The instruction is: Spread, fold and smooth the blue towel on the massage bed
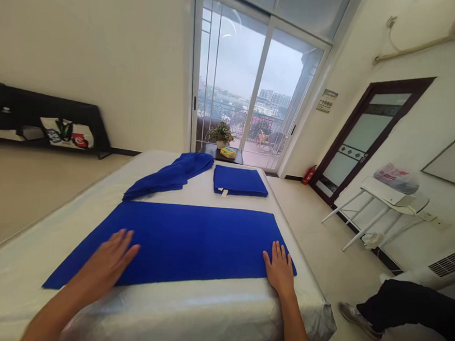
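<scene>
A long blue cloth point(191, 240) lies flat and smooth across the near part of a mattress point(186, 313) in a shiny pale cover. On the cloth's left part is my left hand point(108, 261), fingers stretched out and slightly blurred, holding nothing. My right hand point(281, 268) lies palm down on its right end, with the fingers spread. Beyond the cloth, a crumpled blue cloth point(170, 174) sits at the left. To its right rests a neatly folded blue cloth point(240, 181) with a white tag point(223, 192) at its near edge.
A small dark table point(234, 156) with a potted plant point(221, 132) stands by the sliding glass door point(235, 62). At right are a white chair point(389, 200) bearing a plastic bag, a fire extinguisher point(309, 174) and another person's leg point(397, 307). A black bench point(60, 108) lines the left wall.
</scene>
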